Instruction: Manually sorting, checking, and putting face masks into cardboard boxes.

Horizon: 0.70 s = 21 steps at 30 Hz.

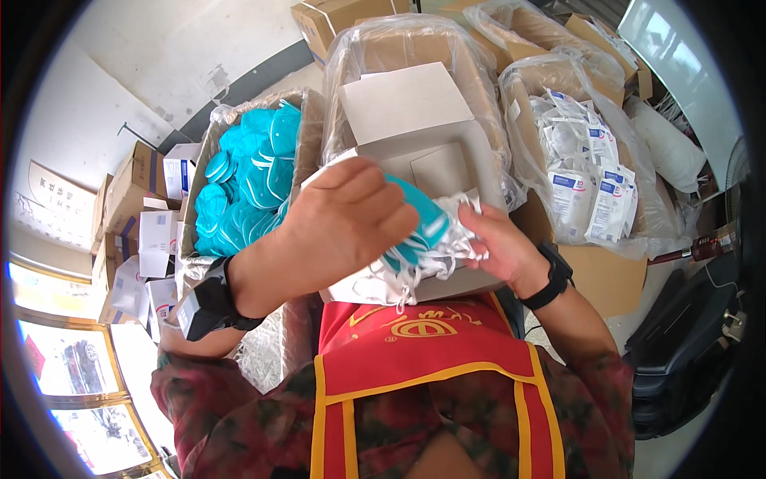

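A teal face mask point(431, 222) with white straps point(427, 267) lies between my hands, above an open white carton point(447, 160). My left hand point(351, 209) is closed, its curled fingers against the mask's left side; what they grip is hidden beneath the knuckles. At the mask's right edge, my right hand point(501, 243) pinches the bunched white straps between thumb and fingers. More white straps hang in loops over the carton's near side. Left of the carton, a lined box point(307, 132) holds a heap of teal masks point(247, 180).
A plastic-lined box point(511, 108) at the right contains several packaged white sachets point(590, 191). Behind the carton stands another lined box point(407, 44). Small white boxes point(155, 239) are piled at the far left. A black case point(678, 351) stands at the right.
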Each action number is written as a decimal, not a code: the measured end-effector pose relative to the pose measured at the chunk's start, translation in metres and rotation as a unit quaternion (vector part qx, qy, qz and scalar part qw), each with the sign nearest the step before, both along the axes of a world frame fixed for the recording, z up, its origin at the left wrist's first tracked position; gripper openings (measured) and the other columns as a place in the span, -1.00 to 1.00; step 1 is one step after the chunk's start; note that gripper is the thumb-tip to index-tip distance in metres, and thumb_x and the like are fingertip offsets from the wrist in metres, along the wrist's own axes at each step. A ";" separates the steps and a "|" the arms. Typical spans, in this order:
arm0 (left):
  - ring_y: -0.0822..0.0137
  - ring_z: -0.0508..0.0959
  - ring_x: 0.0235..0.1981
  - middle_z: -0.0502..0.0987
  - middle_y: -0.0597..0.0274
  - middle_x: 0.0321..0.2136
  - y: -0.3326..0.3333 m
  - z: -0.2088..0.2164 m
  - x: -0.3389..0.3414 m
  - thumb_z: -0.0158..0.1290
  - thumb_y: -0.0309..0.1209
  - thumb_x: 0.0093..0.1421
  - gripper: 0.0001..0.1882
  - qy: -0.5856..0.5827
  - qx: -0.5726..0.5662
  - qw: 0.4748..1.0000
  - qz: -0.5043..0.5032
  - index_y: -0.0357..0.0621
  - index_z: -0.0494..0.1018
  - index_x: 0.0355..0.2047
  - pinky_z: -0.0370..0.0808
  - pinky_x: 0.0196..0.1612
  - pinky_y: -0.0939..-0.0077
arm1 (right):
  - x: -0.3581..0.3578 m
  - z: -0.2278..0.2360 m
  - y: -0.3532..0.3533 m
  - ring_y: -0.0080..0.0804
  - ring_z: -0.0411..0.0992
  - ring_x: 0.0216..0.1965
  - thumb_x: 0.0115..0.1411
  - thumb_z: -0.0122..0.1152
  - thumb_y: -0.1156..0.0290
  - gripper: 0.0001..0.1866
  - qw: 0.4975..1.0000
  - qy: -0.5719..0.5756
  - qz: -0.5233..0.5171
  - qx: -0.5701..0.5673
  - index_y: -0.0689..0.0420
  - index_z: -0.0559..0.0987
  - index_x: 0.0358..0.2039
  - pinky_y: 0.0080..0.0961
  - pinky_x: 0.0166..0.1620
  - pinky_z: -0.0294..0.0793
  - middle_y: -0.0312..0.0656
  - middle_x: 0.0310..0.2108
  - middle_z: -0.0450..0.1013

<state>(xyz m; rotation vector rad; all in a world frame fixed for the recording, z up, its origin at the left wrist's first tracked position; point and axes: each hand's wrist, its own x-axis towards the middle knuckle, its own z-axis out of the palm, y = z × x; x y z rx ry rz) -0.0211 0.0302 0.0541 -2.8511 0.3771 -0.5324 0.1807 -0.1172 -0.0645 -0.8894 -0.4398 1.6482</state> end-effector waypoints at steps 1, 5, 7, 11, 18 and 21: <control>0.28 0.46 -0.29 0.41 0.28 -0.43 0.001 -0.003 -0.002 0.07 -0.45 -0.15 -0.81 -0.010 -0.011 0.999 0.044 -0.05 0.32 -0.48 0.34 -0.03 0.35 | -0.005 -0.008 -0.006 -0.68 0.41 -0.51 0.17 0.26 0.22 -0.63 1.000 0.000 0.000 -0.001 0.14 0.48 -0.08 -0.71 -0.51 0.39 -0.34 -0.38 0.50; 0.29 0.38 -0.43 0.32 0.26 -0.50 -0.005 -0.011 -0.002 0.01 -0.49 -0.14 -0.83 0.016 -0.057 0.995 0.080 -0.10 0.32 -0.46 0.28 -0.31 0.40 | -0.037 -0.005 -0.019 -0.73 0.34 -0.61 0.18 0.24 0.25 -0.63 0.997 -0.051 0.053 -0.008 0.14 0.47 -0.06 -0.74 -0.59 0.28 -0.34 -0.45 0.49; 0.25 0.40 -0.41 0.32 0.24 -0.50 -0.004 -0.018 -0.003 0.05 -0.52 -0.21 -0.75 0.014 -0.069 0.995 0.075 -0.11 0.30 -0.45 0.30 -0.30 0.38 | -0.039 0.019 -0.012 -0.66 0.41 -0.53 0.15 0.27 0.28 -0.62 0.939 -0.255 0.226 0.037 0.16 0.48 -0.06 -0.66 -0.45 0.37 -0.35 -0.43 0.50; 0.08 0.42 -0.39 0.35 0.15 -0.47 0.004 -0.028 -0.014 0.10 -0.58 -0.32 -0.63 0.076 -0.181 0.975 0.106 -0.16 0.28 -0.42 0.33 -0.37 0.27 | -0.029 0.026 -0.028 -0.33 0.47 -0.22 0.12 0.31 0.30 -0.65 0.860 -0.455 0.130 0.192 0.23 0.52 -0.16 -0.50 -0.08 0.39 -0.20 -0.26 0.48; -0.05 0.51 -0.29 0.48 0.01 -0.39 -0.023 -0.063 -0.022 0.23 -0.45 -0.15 -0.61 0.157 -0.497 0.849 0.087 -0.20 0.36 -0.29 0.46 -0.26 0.26 | -0.035 0.089 -0.036 -0.33 0.42 -0.06 0.09 0.32 0.44 -0.64 0.902 -0.338 0.017 0.267 0.22 0.49 -0.09 -0.42 -0.05 0.39 -0.15 0.01 0.36; -0.04 0.55 -0.28 0.54 0.03 -0.34 -0.034 -0.067 -0.017 0.26 -0.35 -0.09 -0.61 0.170 -0.651 0.740 0.001 -0.14 0.43 -0.23 0.49 -0.19 0.31 | -0.046 0.099 -0.016 -0.30 0.41 -0.05 0.04 0.41 0.29 -0.46 0.877 -0.307 0.103 0.355 0.28 0.45 -0.03 -0.39 0.05 0.34 -0.09 -0.08 0.45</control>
